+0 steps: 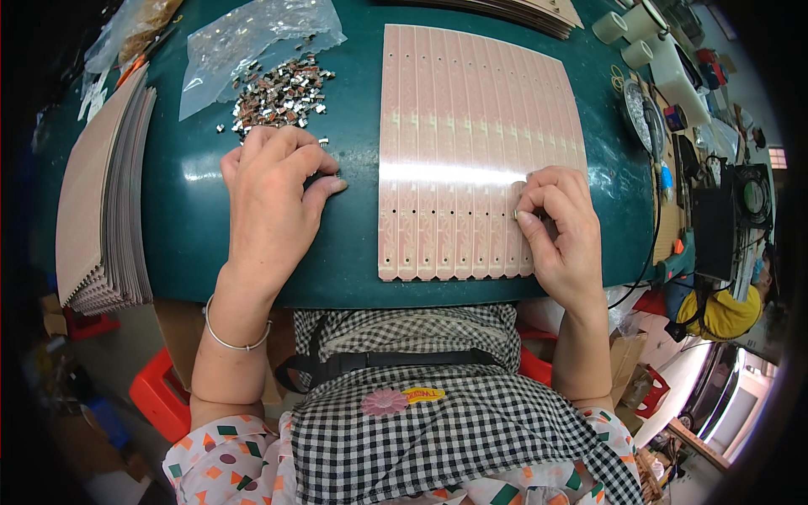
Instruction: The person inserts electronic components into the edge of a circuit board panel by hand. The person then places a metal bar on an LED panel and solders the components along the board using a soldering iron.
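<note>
A panel of pale pink circuit boards, scored into long strips with small holes, lies flat on the green table. My right hand is over its right part, thumb and index finger pinched close to the surface; what they hold, if anything, is too small to make out. To the left, a heap of small metal-cased components with brown parts is spread on the table. Just on the near side of the heap, my left hand is closed, its fingers curled toward the thumb. Something tiny may sit between them, mostly hidden.
A clear plastic bag lies behind the heap. Tall stacked boards stand at the left edge, with more boards at the far side. White cups, a cable and tools crowd the right. A person in yellow is farther right.
</note>
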A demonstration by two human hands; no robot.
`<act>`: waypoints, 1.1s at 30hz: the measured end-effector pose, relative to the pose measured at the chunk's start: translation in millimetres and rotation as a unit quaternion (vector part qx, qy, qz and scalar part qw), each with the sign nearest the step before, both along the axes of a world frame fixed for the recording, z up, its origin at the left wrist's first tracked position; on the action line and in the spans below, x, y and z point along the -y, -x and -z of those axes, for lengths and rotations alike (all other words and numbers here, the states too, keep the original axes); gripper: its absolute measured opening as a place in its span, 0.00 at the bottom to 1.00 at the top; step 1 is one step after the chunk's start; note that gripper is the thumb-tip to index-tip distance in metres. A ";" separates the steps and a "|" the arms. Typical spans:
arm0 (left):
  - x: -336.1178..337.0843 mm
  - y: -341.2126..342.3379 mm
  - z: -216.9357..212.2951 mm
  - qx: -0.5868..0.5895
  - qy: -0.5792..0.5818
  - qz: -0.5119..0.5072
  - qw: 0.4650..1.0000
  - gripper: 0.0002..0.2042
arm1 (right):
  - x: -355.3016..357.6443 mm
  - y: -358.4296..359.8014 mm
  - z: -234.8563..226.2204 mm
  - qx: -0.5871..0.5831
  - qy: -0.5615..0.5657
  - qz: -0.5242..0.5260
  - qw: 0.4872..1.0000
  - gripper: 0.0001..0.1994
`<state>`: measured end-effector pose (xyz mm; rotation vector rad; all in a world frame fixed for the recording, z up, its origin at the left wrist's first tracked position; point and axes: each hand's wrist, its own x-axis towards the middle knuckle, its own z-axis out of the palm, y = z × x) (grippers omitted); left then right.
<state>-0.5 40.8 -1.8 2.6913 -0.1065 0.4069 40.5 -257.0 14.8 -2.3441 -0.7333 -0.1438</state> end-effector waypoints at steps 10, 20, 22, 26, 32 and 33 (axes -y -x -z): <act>13.3 7.9 -8.1 -0.011 0.267 -0.006 0.964 0.06 | 0.3 2.9 3.2 0.063 0.037 -0.009 0.997 0.08; 34.4 18.2 -28.5 -0.132 0.622 0.058 0.769 0.08 | -19.2 0.5 -18.8 0.012 -0.021 0.031 0.999 0.09; 39.0 24.4 -27.1 -0.161 0.662 0.052 0.730 0.07 | -26.3 8.0 -28.5 0.025 -0.066 -0.004 0.997 0.10; 61.8 27.9 -13.2 -0.225 0.679 0.091 0.693 0.05 | -45.1 27.8 -27.1 0.029 -0.151 -0.071 0.986 0.10; 77.6 39.6 -1.7 -0.228 0.704 0.139 0.658 0.07 | -30.5 41.7 -15.6 -0.169 -0.288 -0.069 0.940 0.07; 77.1 42.6 0.2 -0.219 0.701 0.136 0.664 0.07 | -33.7 41.7 -13.9 -0.166 -0.292 -0.080 0.939 0.07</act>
